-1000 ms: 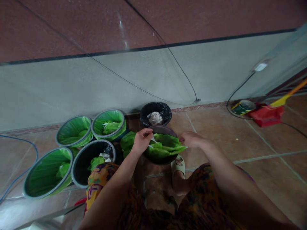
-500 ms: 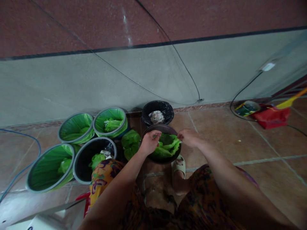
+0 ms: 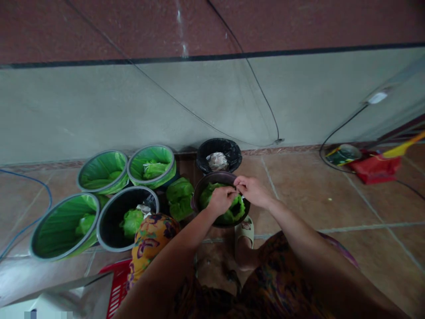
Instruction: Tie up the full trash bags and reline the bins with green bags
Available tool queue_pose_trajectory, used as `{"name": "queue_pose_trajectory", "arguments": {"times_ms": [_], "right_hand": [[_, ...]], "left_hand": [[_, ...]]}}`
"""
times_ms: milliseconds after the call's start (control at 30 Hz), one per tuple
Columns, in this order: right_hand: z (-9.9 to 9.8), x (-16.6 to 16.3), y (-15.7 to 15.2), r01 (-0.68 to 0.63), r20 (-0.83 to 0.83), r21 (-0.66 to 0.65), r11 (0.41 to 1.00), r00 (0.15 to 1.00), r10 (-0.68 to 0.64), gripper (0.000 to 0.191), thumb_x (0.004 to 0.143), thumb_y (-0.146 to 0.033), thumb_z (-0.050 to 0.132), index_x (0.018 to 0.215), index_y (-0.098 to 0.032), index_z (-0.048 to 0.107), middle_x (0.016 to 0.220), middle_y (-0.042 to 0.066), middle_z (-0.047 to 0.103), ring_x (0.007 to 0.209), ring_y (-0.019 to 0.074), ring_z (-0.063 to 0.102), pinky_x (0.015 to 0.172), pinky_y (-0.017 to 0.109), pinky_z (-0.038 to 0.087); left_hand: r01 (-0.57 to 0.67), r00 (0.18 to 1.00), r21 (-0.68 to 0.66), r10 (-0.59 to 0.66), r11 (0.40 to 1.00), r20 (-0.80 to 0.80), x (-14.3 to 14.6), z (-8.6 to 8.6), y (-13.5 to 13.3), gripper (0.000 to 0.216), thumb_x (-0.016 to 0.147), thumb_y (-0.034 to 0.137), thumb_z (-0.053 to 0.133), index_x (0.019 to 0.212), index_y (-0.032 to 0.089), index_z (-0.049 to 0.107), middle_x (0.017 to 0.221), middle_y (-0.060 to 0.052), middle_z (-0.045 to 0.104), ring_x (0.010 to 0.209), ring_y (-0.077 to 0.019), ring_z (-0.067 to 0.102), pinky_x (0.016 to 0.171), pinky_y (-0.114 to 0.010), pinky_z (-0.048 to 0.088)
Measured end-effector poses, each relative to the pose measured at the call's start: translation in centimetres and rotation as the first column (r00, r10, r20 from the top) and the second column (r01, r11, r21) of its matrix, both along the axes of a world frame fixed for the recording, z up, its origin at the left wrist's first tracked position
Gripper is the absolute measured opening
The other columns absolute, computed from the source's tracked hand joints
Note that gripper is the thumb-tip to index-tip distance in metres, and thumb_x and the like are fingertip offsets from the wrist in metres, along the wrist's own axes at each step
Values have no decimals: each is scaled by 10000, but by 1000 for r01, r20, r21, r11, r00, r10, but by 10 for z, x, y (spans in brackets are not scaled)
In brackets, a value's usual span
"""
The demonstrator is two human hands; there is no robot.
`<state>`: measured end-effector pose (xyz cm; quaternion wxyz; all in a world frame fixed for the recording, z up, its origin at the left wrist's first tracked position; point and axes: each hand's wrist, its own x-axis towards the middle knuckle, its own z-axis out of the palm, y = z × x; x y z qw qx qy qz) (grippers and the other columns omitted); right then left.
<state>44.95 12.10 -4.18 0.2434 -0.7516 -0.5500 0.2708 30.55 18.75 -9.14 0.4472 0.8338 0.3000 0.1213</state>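
Observation:
A dark round bin (image 3: 199, 191) stands on the tiled floor just ahead of my knees, with a crumpled green plastic bag (image 3: 229, 215) inside it. My left hand (image 3: 222, 199) and my right hand (image 3: 252, 190) meet over the bin's far right rim. Both hands are closed, pinching the edge of the green bag between fingers and thumb, and their fingertips almost touch. A loose bundle of green bag (image 3: 179, 199) lies on the floor just left of the bin.
Three grey-rimmed bins lined in green (image 3: 102, 173) (image 3: 152, 165) (image 3: 63, 226) and a black-lined one (image 3: 128, 217) stand at the left. A small black bin with paper (image 3: 217, 155) sits by the wall. A red dustpan (image 3: 375, 166) lies at the right, a red basket (image 3: 114, 288) near my left knee.
The bag was spread wide over the bin between my parted hands. My hands have come together at the rim and the bag has sunk into the bin.

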Motion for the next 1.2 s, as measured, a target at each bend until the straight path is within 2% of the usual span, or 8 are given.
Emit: {"name": "queue_pose_trajectory", "arguments": {"times_ms": [100, 267, 367, 633, 800, 933, 1067, 1200], "right_hand": [[0, 9, 1, 98, -217, 53, 994, 972, -84, 161, 799, -148, 484, 878, -201, 615, 725, -2, 697, 632, 122, 611, 626, 225, 446], [6, 9, 2, 56, -464, 49, 997, 885, -27, 98, 777, -211, 555, 860, -189, 603, 676, -8, 676, 591, 112, 594, 603, 227, 461], [18, 1, 3, 71, -570, 116, 991, 821, 7, 161, 777, -316, 604, 870, -185, 600, 682, -2, 673, 577, 110, 587, 582, 230, 461], [33, 26, 2, 489, -598, 281, 826, 762, -248, 367, 753, -532, 613, 933, -215, 577, 770, 31, 677, 544, 99, 512, 560, 254, 451], [32, 38, -3, 392, -360, 179, 902, 879, -311, 399, 711, -492, 669, 949, -171, 659, 778, 37, 690, 578, 115, 531, 549, 247, 428], [30, 49, -18, 249, 28, -97, 964, 969, -247, 392, 690, -367, 731, 1037, -187, 708, 825, 36, 715, 716, 162, 629, 640, 253, 469], [23, 61, -33, 215, 337, -305, 928, 935, -106, 246, 775, -281, 643, 985, -208, 748, 966, 86, 734, 860, 204, 671, 713, 268, 493], [25, 62, -37, 288, 495, -441, 850, 868, -38, 282, 861, -328, 527, 910, -184, 764, 991, 140, 733, 873, 228, 684, 688, 289, 483]], "left_hand": [[-8, 999, 37, 10, 999, -52, -2, -5, 0, 196, 855, 202, 535, 794, 179, 720, 783, -21, 719, 715, -131, 619, 735, -229, 459], [-71, 996, 98, 76, 993, -50, -2, -5, -5, 316, 830, 302, 603, 1126, 208, 661, 975, -28, 700, 810, -138, 626, 773, -235, 477], [24, 984, 170, 7, 985, -180, -2, -3, -7, 239, 870, 331, 556, 1027, 222, 700, 966, -42, 688, 839, -155, 631, 808, -258, 480], [-7, 920, 275, 114, 961, -375, -10, -5, 3, 250, 882, 244, 499, 984, 228, 727, 1008, -93, 702, 918, -208, 660, 820, -287, 487], [-78, 921, 224, 157, 971, -357, -19, 13, 17, 337, 818, 139, 539, 1101, 213, 708, 993, -88, 724, 924, -208, 663, 886, -298, 481], [-70, 896, 294, 189, 953, -402, -45, 48, 43, 428, 781, 96, 540, 1189, 144, 658, 989, -105, 718, 945, -212, 662, 913, -295, 482], [-37, 795, 406, 273, 913, -541, -78, 74, 58, 463, 758, 47, 513, 1203, 87, 633, 1088, -170, 691, 1031, -246, 654, 922, -312, 484], [15, 656, 327, 237, 945, -717, -97, 78, 62, 250, 778, 97, 520, 926, 87, 721, 975, -197, 716, 987, -286, 675, 843, -328, 506]]}}
